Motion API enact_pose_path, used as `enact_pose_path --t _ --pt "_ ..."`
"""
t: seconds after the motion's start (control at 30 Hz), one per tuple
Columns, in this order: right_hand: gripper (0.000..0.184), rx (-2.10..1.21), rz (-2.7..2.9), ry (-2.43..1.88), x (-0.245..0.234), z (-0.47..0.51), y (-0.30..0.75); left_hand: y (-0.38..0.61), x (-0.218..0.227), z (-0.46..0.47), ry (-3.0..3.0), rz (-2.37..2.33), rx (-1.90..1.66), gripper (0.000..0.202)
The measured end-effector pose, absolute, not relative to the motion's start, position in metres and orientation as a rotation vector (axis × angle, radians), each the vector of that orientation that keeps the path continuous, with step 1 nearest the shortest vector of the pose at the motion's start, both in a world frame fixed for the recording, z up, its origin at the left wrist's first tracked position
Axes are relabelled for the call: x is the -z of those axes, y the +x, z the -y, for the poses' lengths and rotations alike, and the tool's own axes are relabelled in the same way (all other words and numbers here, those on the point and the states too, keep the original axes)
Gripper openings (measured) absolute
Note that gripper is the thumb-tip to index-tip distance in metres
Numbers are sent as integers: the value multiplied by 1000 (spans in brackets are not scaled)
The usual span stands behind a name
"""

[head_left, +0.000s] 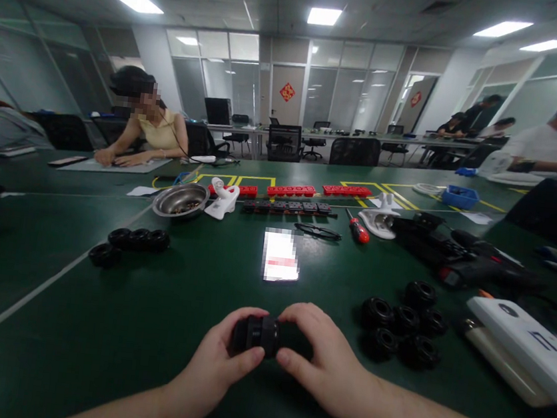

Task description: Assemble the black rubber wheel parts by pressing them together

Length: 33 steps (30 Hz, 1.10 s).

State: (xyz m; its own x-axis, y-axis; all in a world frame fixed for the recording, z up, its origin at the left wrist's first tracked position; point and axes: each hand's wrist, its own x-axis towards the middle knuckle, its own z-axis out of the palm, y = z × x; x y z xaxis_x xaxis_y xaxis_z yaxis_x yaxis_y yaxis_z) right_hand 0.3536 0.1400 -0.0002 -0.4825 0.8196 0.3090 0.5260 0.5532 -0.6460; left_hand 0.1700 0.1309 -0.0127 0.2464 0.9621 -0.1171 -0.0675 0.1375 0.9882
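A black plastic cable gland (257,335), lying sideways with a ribbed nut-like section, is held between both hands just above the green table. My left hand (219,350) wraps its left end, thumb in front and fingers behind. At the right end, the thumb and forefinger of my right hand (317,354) pinch the round cap. On the right stands a group of several similar black round parts (405,319). Another row of black parts (139,239) lies to the left. Beyond my hands a lit phone (281,255) rests flat on the table.
Further back are a metal bowl (180,200) of small parts, a black strip (289,207), red strips (290,190), glasses (318,232), a red screwdriver (358,228) and white stands (223,199). A white device (535,339) lies at right. A co-worker (150,124) sits across the table.
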Motion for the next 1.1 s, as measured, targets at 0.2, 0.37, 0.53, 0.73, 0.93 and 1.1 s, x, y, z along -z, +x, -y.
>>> enact_pose_path --t 0.2,0.37,0.53,0.73,0.93,1.1 --pt "33 -555 2238 -941 1 -140 354 171 12 -133 1149 -1022 -951 47" --pt "46 -591 2221 -1047 3 -144 354 172 12 -132 1178 -1086 -984 42" --pt "23 -713 2228 -944 3 -144 353 172 12 -131 1194 -1001 -935 46" --pt "40 -437 2271 -887 4 -138 354 171 13 -133 1233 -1008 -944 42" --pt "33 -646 2166 -1055 6 -143 355 171 11 -130 1213 -1064 -976 40" --pt "26 -630 2209 -949 2 -140 354 171 11 -132 1190 -1014 -925 48"
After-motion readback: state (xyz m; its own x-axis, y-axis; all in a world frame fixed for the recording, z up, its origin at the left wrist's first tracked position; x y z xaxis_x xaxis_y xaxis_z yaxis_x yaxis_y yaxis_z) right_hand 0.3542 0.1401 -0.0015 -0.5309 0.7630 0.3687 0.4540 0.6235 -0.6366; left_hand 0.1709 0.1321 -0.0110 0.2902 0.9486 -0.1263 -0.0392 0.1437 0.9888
